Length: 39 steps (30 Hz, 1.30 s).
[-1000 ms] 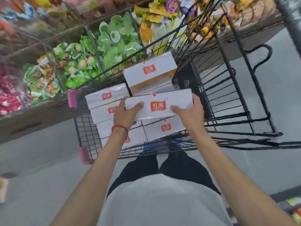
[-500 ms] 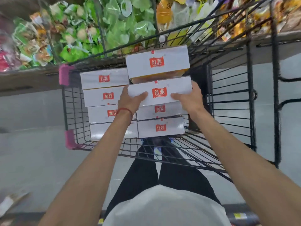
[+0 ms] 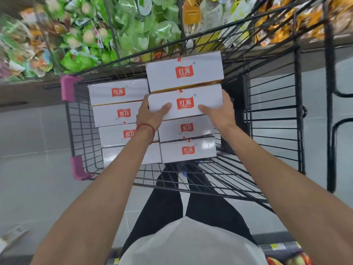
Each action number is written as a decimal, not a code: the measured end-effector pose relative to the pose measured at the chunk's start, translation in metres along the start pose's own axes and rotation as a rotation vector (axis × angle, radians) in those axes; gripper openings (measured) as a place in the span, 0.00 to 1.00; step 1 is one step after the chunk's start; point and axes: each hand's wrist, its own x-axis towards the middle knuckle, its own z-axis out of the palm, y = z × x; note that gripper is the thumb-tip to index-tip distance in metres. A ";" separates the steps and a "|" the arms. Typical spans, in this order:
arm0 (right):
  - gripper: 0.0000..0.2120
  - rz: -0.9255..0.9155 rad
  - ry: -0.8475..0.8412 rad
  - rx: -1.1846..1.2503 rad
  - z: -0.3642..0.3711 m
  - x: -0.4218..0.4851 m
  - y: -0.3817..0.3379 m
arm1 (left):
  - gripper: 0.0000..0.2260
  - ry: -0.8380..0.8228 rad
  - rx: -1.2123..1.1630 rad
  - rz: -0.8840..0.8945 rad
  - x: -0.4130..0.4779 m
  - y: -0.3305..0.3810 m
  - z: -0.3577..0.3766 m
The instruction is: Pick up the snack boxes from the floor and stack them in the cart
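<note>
A white snack box point(image 3: 204, 101) with a red label is gripped at both ends inside the black wire cart point(image 3: 273, 119). My left hand point(image 3: 150, 116) holds its left end, thumb on top. My right hand point(image 3: 219, 111) holds its right end. The box sits in the right row, against the box above it point(image 3: 184, 71) and over two more boxes point(image 3: 188, 150). A left row of several identical boxes point(image 3: 118, 92) stands beside it.
Bins of green and yellow snack packets point(image 3: 114, 35) line a shelf behind the cart. The cart has pink corner bumpers point(image 3: 67, 87). Grey tiled floor point(image 3: 34, 178) lies to the left, with a box edge point(image 3: 13, 234) at the lower left. My legs show under the cart.
Both hands have carried the box forward and down into the cart's right row, where it now sits between the upper box and the lower ones. The view has tilted downward.
</note>
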 end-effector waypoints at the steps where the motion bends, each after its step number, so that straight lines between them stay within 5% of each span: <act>1: 0.35 -0.004 0.010 -0.004 0.000 -0.004 -0.001 | 0.39 -0.008 -0.008 0.008 -0.002 0.000 -0.001; 8: 0.25 -0.105 0.121 0.021 0.009 -0.044 0.001 | 0.33 -0.052 -0.088 0.015 -0.033 -0.004 -0.026; 11: 0.28 -0.066 0.113 0.031 0.014 -0.068 0.000 | 0.30 -0.033 -0.133 0.038 -0.051 -0.018 -0.047; 21: 0.21 -0.158 -0.302 -0.071 0.047 -0.152 0.006 | 0.09 0.166 -0.378 0.028 -0.128 -0.066 -0.093; 39: 0.18 -0.366 -0.940 -0.433 0.147 -0.283 0.032 | 0.10 0.722 -0.791 -0.103 -0.311 -0.222 -0.134</act>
